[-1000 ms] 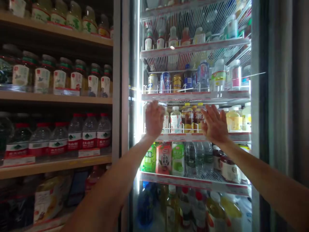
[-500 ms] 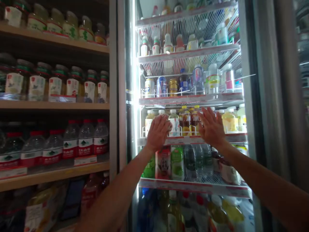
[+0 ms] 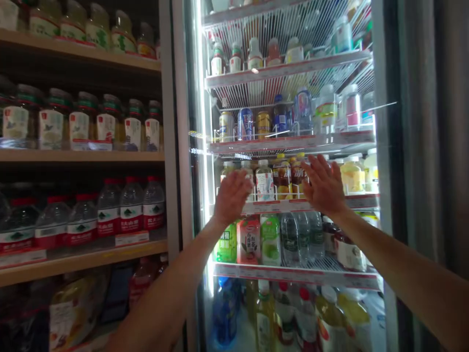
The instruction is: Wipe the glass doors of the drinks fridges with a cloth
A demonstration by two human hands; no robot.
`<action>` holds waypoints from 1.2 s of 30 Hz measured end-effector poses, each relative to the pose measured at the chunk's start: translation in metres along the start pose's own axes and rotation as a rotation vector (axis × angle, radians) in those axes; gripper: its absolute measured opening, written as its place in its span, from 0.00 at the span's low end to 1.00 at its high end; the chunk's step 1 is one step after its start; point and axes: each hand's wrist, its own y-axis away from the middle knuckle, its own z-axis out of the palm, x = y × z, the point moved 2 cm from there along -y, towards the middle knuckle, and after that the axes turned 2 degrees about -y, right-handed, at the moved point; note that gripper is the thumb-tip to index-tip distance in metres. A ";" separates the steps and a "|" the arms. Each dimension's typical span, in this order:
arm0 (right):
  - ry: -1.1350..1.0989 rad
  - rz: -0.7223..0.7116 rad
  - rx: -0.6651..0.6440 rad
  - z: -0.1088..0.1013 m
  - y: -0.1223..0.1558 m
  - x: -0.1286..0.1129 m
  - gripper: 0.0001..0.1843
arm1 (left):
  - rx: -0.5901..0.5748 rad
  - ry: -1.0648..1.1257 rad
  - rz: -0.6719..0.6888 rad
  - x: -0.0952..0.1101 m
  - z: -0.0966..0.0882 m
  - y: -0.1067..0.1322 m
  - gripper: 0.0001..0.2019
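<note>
Left hand (image 3: 232,196) and right hand (image 3: 323,186) are raised, open, before a lit drinks cooler (image 3: 264,145), partly hiding its bottles; yellow-capped bottles (image 3: 283,180) show between them. Wooden shelves (image 3: 84,156) (holding red-capped bottles (image 3: 131,208)) stand at left.

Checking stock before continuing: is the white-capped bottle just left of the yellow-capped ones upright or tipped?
Upright: the white-capped bottle stands with its cap uppermost, beside the yellow-capped bottles.

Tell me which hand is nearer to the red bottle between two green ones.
Left. The left hand is up-left of the red bottle; the right hand, farther up-right.
</note>
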 end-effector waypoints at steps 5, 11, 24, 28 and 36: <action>0.011 0.017 -0.003 0.000 0.000 0.000 0.28 | 0.122 -0.037 -0.363 -0.010 -0.005 0.004 0.16; 0.021 0.002 -0.003 -0.001 0.000 0.000 0.28 | -0.037 0.095 0.001 0.019 0.004 0.008 0.15; 0.016 0.000 0.014 0.000 0.001 0.000 0.29 | 0.044 -0.017 -0.250 -0.002 -0.017 0.055 0.17; 0.016 0.006 0.000 0.000 0.001 -0.001 0.29 | 0.147 -0.095 -0.490 -0.015 -0.023 0.067 0.19; 0.006 0.008 -0.002 -0.003 -0.001 0.001 0.28 | 0.049 -0.015 -0.256 0.005 -0.016 0.061 0.20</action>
